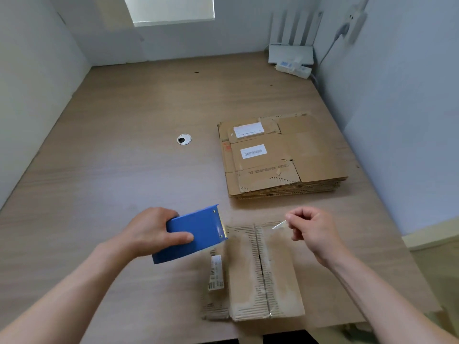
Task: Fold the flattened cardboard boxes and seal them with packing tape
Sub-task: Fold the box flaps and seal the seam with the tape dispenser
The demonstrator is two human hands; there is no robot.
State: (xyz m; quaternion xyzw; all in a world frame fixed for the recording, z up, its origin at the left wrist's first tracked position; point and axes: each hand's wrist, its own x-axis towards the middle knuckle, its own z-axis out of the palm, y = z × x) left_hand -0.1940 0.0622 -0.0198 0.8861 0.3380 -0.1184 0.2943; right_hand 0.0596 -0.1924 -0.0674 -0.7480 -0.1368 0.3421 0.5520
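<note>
A folded cardboard box [250, 274] stands near the table's front edge, its top flaps meeting along a centre seam. My left hand [151, 232] grips a blue tape dispenser [196, 233] just left of the box's far end. My right hand [313, 229] pinches the free end of clear packing tape [279, 225] above the box's far right corner. The tape stretches between dispenser and fingers over the box's far edge. A stack of flattened cardboard boxes [280, 155] lies farther back on the right.
The wooden table [111, 157] has a round cable grommet [184, 139] in its middle. A white router [290, 54] and a power strip [294, 68] sit in the far right corner by the wall. Walls close in on the left, back and right.
</note>
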